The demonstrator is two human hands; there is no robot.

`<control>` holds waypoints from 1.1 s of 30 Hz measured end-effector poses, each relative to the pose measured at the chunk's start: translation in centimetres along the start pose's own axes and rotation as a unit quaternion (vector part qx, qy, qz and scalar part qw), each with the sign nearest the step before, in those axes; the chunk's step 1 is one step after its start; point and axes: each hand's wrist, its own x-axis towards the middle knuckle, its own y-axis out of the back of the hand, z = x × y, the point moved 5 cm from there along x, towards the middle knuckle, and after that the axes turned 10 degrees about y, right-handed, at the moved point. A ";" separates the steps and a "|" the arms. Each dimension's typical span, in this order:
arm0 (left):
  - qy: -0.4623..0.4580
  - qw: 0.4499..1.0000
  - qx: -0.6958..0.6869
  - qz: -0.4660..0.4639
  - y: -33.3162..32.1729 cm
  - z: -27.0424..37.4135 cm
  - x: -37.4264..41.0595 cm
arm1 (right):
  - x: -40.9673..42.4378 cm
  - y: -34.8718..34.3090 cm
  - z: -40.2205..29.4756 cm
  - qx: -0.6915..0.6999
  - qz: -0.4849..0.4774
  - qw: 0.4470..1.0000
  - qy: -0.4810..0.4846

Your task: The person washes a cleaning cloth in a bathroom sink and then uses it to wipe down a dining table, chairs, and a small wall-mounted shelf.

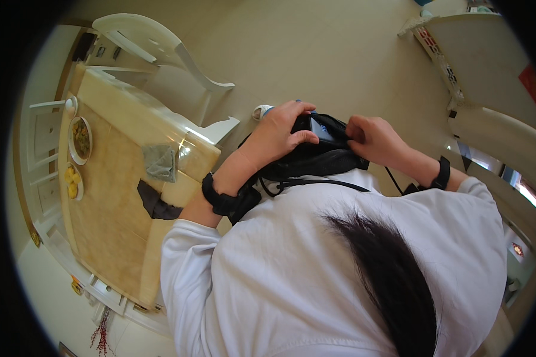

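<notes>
At my waist is a black bag (310,164), its upper side opened. Inside the opening sits a dark device (322,129) with small lit characters on its face. My left hand (286,127) grips the bag's left side, its thumb lying by the device's near edge and its fingers over the far rim. Opposite, my right hand (374,139) pinches the bag's right edge between thumb and fingers. Black straps with small modules circle both wrists. A black cord (321,182) runs across my white shirt below the bag.
To the left stands a marble-look table (111,201) bearing a grey-green folded cloth (159,163), a dark cloth (157,203), a dish of food (80,140) and a plate of yellow food (80,187). A white chair (178,76) stands beyond it; white furniture (482,58) is at the right.
</notes>
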 end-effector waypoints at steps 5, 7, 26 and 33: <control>0.051 0.995 -0.076 -0.030 0.3 -0.7 0.2 | 1.4 -0.1 -0.8 -0.053 0.020 0.995 0.082; 0.074 0.994 -0.072 -0.042 0.9 -1.5 0.2 | 1.4 -0.2 -1.3 -0.059 0.034 0.989 0.128; -0.181 0.954 0.131 0.201 0.9 2.2 -0.8 | 3.6 -2.2 0.6 0.050 -0.042 0.986 0.150; -0.243 0.948 0.092 0.183 0.5 2.9 -1.3 | 2.0 -0.8 -1.8 -0.065 -0.041 0.996 0.042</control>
